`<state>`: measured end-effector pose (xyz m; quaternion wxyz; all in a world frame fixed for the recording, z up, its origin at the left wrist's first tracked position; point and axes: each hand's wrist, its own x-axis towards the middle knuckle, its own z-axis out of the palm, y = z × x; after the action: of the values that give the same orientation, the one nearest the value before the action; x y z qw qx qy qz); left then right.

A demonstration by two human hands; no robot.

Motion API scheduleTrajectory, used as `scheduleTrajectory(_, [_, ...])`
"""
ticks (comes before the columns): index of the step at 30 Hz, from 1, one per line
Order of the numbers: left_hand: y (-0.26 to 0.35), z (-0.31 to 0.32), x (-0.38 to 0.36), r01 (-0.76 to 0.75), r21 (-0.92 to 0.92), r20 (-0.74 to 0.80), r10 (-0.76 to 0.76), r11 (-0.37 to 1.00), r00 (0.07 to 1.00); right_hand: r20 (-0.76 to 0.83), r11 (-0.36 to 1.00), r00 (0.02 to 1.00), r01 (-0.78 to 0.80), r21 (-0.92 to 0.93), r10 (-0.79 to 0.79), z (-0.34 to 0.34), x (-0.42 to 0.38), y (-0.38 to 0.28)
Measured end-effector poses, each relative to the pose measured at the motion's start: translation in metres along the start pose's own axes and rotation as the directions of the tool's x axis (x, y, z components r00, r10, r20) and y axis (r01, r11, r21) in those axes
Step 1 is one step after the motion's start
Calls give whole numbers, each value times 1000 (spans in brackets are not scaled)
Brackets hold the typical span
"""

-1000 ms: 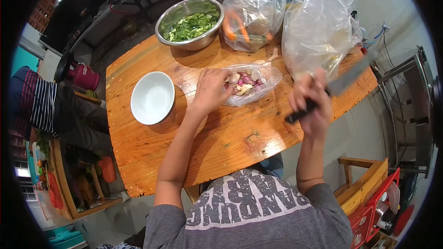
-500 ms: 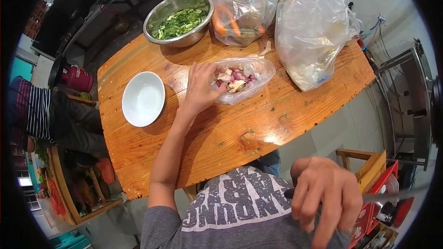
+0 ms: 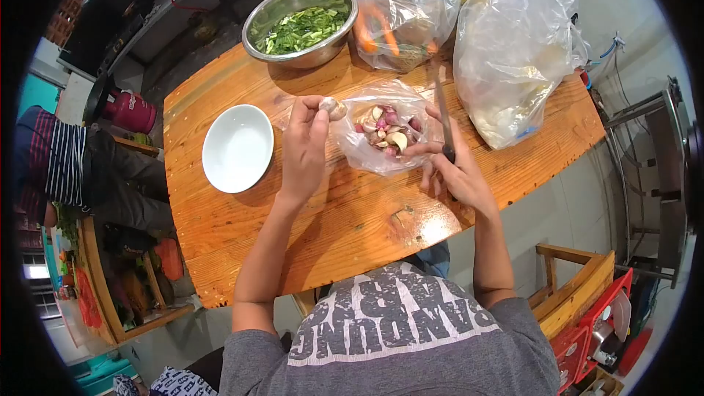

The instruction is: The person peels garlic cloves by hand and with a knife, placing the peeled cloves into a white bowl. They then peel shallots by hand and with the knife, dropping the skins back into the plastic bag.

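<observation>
Knife (image 3: 441,121) sits in the right hand (image 3: 458,176), fingers wrapped round its handle, blade up beside the open bag (image 3: 381,136) on the table (image 3: 352,227). Left hand (image 3: 304,143) pinches a garlic clove (image 3: 334,108) at its fingertips. Risk: the blade may nick the bag or nearby fingers.

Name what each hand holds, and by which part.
Left hand: a garlic clove at its fingertips. Right hand: a knife by its handle.
</observation>
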<state>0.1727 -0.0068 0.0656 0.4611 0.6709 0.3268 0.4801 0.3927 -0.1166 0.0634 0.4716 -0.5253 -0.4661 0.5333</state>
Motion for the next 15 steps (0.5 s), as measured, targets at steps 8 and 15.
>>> scheduleTrajectory(8, [-8, 22, -22, -310, 465, 441, 87, 830, 893, -58, 993, 997, 35, -114, -42, 10, -7, 6])
scheduleTrajectory(15, [-23, 12, -32, -142, 477, 327, -25, 867, 945, -48, 979, 995, -90, -183, 83, 9, -10, 0])
